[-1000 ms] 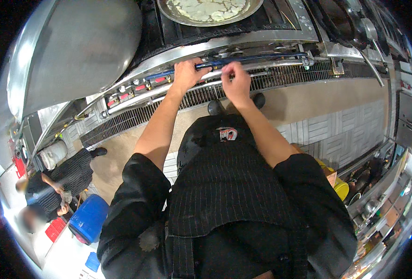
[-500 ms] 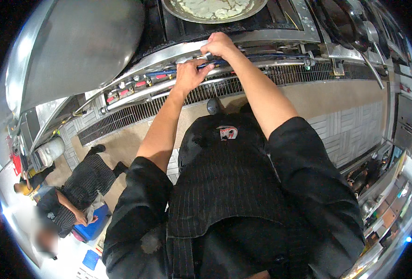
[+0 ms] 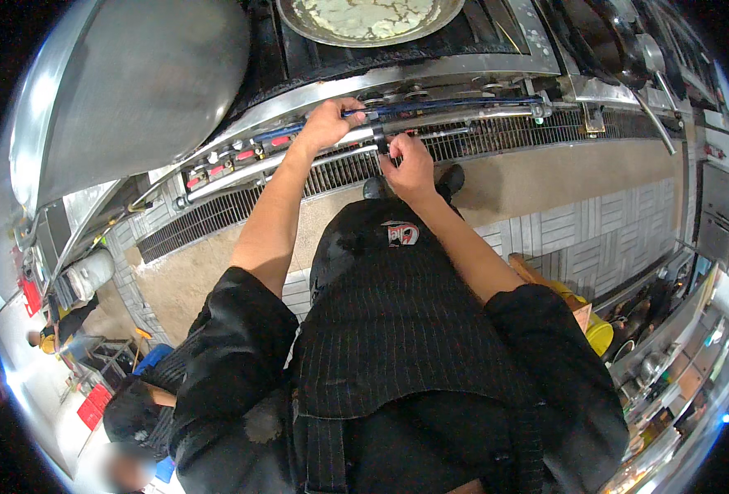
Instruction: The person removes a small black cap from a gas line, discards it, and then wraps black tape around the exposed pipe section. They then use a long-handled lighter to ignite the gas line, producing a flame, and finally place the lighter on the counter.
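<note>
My left hand (image 3: 326,126) is closed at the front rail of the stove, its fingers curled round a thin blue hose (image 3: 430,106). To its right and a bit nearer to me, my right hand (image 3: 411,170) is closed with its fingertips on a short black strip (image 3: 381,138). That strip crosses the silver pipe (image 3: 356,134); whether it wraps fully round cannot be seen. Red-handled valves (image 3: 246,155) line the rail left of my hands. Above, a wide metal pan (image 3: 370,41) with a pale, lumpy layer of food stands on the dark stove top (image 3: 315,71).
A large rounded metal lid or vessel (image 3: 150,82) fills the upper left. Long-handled pans (image 3: 603,49) sit at the upper right. Below the rail runs a floor grating (image 3: 496,136). Another person in dark clothing (image 3: 138,412) is at the lower left. A yellow bucket (image 3: 599,333) stands right, behind my arm.
My right hand has come down from the stove edge toward me, onto the black strip. My left hand has shifted slightly. The other person has moved lower, and a yellow bucket has come into view.
</note>
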`<state>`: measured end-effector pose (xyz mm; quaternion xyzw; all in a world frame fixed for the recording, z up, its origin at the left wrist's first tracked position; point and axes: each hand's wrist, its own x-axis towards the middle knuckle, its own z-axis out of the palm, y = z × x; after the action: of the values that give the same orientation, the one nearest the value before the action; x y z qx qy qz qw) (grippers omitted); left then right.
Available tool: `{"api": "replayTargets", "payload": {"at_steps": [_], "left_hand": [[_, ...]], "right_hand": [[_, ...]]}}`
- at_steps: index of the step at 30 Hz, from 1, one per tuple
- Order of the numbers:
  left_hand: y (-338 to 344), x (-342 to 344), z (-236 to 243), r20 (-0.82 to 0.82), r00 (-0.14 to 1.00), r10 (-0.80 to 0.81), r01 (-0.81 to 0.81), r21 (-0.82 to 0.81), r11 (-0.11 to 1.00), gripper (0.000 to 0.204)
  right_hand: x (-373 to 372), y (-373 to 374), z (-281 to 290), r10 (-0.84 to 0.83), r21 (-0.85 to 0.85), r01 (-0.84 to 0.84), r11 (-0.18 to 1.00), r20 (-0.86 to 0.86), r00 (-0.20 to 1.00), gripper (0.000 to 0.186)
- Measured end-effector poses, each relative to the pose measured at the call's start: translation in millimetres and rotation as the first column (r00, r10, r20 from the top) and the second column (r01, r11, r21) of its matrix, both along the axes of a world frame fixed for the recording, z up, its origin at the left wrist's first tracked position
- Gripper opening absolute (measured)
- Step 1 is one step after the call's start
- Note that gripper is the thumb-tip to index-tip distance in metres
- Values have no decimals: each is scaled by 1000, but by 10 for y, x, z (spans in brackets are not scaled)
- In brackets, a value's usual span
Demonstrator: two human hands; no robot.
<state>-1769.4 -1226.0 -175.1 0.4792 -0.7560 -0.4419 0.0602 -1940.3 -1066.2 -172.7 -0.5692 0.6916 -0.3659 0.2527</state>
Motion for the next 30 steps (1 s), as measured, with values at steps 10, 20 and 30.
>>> {"api": "replayTargets", "payload": {"at_steps": [10, 20, 30], "left_hand": [[135, -107, 148, 99, 993, 63, -37, -248, 968, 53], [368, -126, -5, -39, 995, 90, -97, -520, 849, 39], [383, -125, -1, -93, 987, 128, -154, -364, 919, 38]], "right_hand": [[-38, -307, -163, -138, -198, 164, 966, 135, 981, 19], [-150, -2007, -330, 326, 735, -452, 506, 322, 889, 39], [-418, -1694, 115, -57, 405, -66, 912, 284, 957, 31]]}}
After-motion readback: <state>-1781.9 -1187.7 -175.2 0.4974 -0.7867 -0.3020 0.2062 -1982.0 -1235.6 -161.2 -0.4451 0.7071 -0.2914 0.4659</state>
